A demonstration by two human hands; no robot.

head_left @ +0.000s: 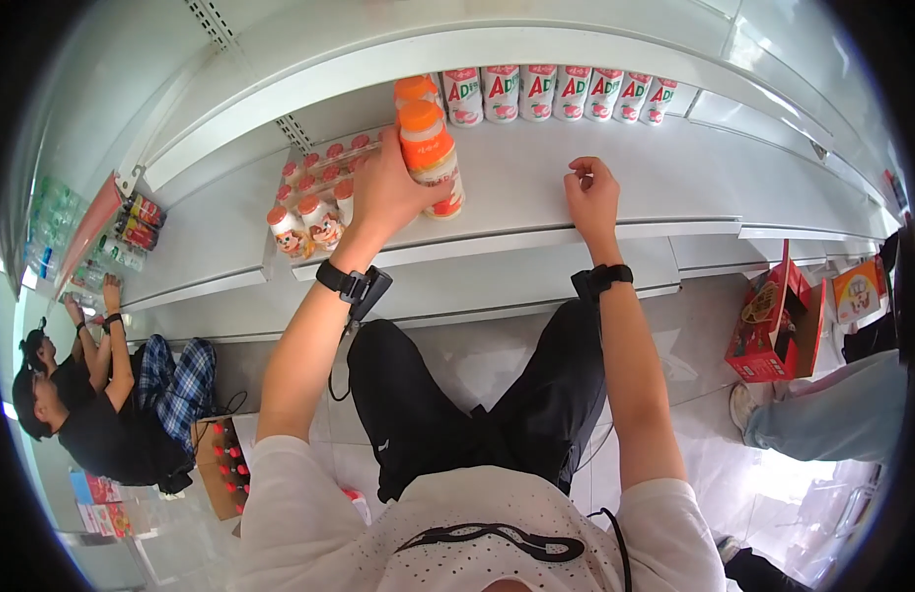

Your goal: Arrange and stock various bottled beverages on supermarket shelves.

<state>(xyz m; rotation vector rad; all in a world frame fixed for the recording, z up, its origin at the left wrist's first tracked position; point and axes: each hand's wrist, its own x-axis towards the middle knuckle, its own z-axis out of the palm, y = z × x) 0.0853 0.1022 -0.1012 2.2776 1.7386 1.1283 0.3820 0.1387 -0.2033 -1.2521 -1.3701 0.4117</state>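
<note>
My left hand (398, 181) grips a white plastic drink bottle (431, 159) with an orange cap and orange wrap, upright near the shelf's front. Right behind it stands a like orange-capped bottle (415, 89), partly hidden. To the left of that hand are small white bottles with orange caps (320, 222) and a shrink-wrapped pack of small red-capped bottles (331, 174). White and red bottles (539, 92) marked AD line the back of the shelf. My right hand (592, 189), fingers curled, is over the bare right part of the white metal shelf (649, 170) and holds nothing visible.
Another shelf lip (457, 52) runs above. At left two people (109, 414) work at a shelf beside a carton of red-capped bottles (231, 466). An opened red carton (772, 325) stands on the floor at right, near another person's leg (827, 414).
</note>
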